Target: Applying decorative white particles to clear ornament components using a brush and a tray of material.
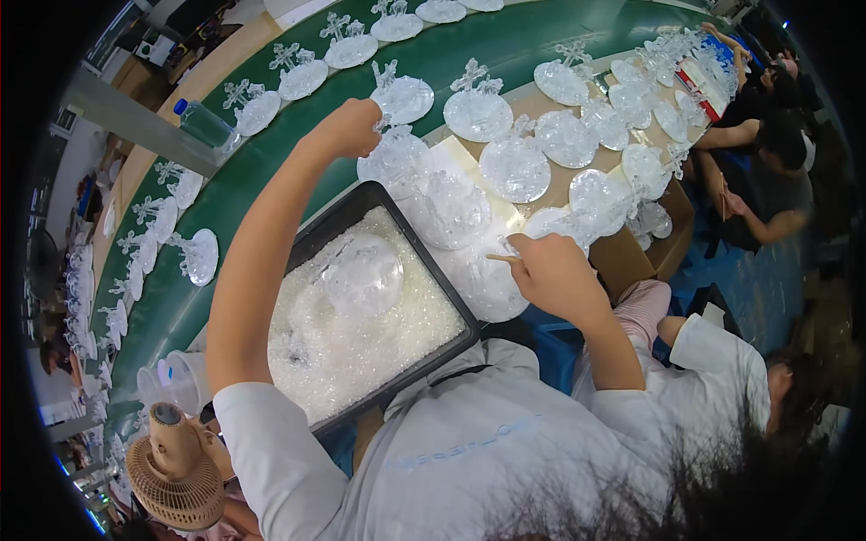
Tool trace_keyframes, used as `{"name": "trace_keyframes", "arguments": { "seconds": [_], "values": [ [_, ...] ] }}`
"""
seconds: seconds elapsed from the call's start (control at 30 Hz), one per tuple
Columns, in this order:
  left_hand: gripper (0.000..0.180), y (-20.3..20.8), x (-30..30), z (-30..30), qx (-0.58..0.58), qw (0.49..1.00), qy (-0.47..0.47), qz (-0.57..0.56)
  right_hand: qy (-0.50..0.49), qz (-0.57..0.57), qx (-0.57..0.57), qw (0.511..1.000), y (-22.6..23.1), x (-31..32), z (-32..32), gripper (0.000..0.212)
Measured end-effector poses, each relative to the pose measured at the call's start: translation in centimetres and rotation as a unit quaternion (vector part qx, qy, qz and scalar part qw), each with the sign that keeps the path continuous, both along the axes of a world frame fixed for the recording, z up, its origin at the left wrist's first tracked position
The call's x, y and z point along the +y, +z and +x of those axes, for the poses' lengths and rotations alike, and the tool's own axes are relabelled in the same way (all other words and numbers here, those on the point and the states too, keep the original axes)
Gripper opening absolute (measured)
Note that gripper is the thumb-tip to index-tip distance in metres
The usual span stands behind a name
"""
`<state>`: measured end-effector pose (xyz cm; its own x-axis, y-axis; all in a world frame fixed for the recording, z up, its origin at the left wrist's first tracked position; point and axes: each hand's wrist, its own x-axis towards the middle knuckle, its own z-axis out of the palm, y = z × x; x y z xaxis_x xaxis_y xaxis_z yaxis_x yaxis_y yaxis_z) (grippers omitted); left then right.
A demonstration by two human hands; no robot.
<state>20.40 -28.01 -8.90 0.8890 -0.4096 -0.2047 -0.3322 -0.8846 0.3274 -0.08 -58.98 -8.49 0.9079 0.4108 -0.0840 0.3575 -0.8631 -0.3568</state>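
Note:
My left hand (350,128) reaches over the far side of a black tray, fingers closed at the clear decorated top of a round clear plastic ornament (394,164). Just beyond it on the green belt lies another clear disc (403,99) with a decorated top. My right hand (561,275) is closed round a thin wooden stick (503,259), above clear discs (487,287) at the table's near edge. The black tray (460,316) holds sparkling clear granules (361,347), and a clear disc (363,272) lies partly sunk in them.
The green belt (334,95) curves across the back, bearing a row of cross-topped clear discs. A water bottle (207,126) stands beside a grey post. Several more discs cover the table at right, near a cardboard box (663,239). A fan (176,469) is at lower left; people sit at right.

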Motion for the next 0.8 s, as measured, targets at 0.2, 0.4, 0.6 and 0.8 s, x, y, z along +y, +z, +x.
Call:
{"name": "trace_keyframes", "arguments": {
  "seconds": [0.2, 0.4, 0.6, 0.8],
  "values": [
    [0.021, 0.0, 0.5, -0.6, 0.026, 0.996, 0.043, -0.074, 0.038, 0.035, -0.013, 0.999, -0.3, 0.2, 0.3, 0.014],
    [0.021, -0.4, 0.0, -0.1, 0.004, 0.998, -0.014, -0.058, 0.001, 0.018, 0.038, 0.999, 4.1, -0.7, 0.7, 0.042],
    [0.038, 1.7, 0.1, -1.9, -0.044, 0.999, 0.006, -0.011, 0.173, -0.005, -0.18, 0.968, 9.1, 1.4, 14.5, 0.044],
    [0.057, 8.8, 1.2, -11.8, -0.028, 0.996, 0.031, 0.073, 0.238, -0.142, -0.292, 0.915, 2.6, 10.7, 34.9, 0.057]
  ]
}}
